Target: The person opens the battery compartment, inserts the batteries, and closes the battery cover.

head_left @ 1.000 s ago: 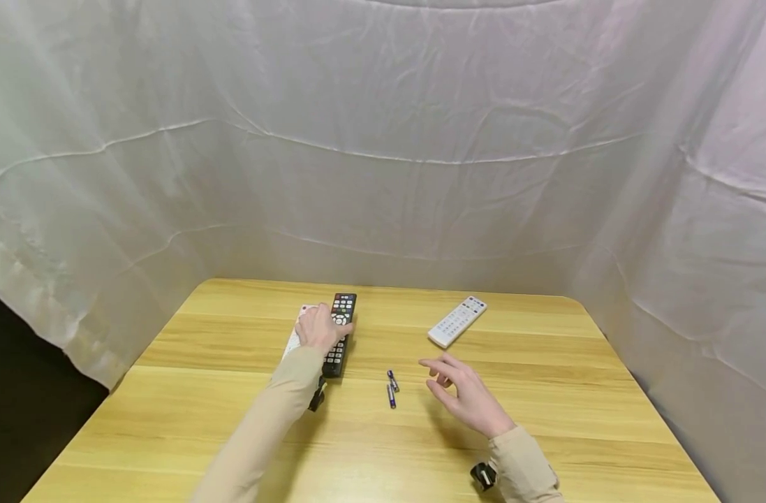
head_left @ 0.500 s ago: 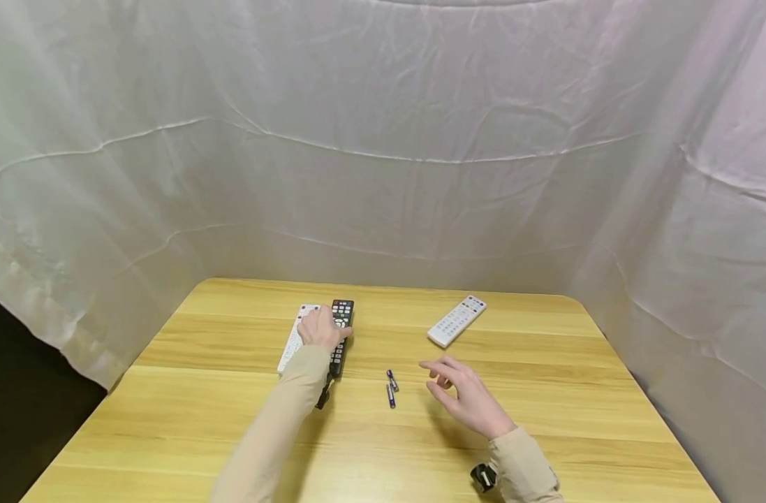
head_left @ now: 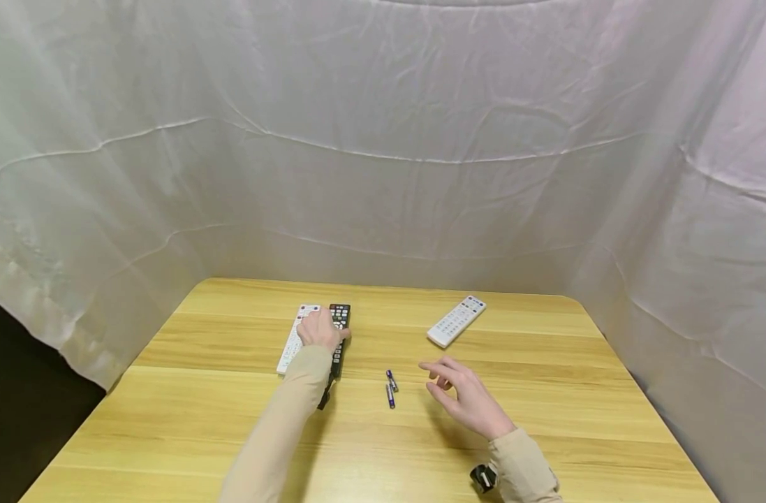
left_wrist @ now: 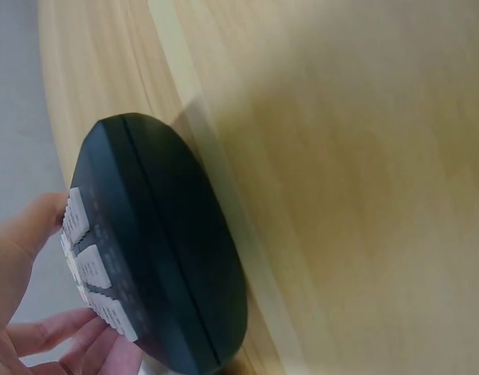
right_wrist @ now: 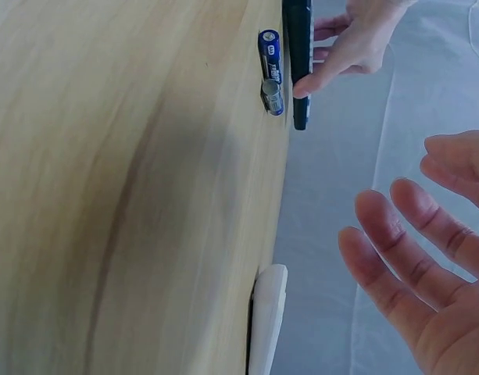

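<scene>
Here we see the left grip clamped across the black remote, beside the white remote at the desk's left; light, stiff, smooth, we'd judge, best held mid-body. The right grip hangs fingers apart.
</scene>
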`<state>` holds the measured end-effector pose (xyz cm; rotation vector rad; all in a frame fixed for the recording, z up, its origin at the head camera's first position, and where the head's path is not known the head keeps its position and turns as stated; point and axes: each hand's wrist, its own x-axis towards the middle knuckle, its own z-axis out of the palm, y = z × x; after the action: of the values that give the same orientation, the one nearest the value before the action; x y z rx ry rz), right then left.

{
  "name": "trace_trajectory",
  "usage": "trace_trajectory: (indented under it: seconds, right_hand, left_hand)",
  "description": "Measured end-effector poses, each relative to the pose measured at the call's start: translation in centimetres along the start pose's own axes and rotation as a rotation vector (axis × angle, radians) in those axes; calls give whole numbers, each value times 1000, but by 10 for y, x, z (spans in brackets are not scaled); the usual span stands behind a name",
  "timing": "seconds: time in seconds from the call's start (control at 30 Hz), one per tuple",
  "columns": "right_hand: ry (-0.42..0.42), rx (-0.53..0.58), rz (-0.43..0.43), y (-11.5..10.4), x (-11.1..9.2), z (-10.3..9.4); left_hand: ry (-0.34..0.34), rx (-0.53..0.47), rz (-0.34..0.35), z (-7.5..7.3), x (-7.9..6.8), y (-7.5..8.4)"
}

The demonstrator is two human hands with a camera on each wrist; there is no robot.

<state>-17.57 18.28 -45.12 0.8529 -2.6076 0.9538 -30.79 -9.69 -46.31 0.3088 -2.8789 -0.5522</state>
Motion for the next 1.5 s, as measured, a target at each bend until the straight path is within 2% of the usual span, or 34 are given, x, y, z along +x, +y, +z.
trace_trajectory:
  seconds: [0.53,1.07,1.3,1.5]
  right_hand:
    - [3,1,-15,2,0,2]
    - [15,-3,-27,2,1,2]
    - [15,2,-21,3,2,3]
    - [19,11,-21,5,1,3]
  left_hand:
    - [40,-10,11,4,-3,-3]
    - [37,0,23,4,-2,-5]
    - [94,13,54,6,-2,-7]
    - [196,21,98,6,-2,-8]
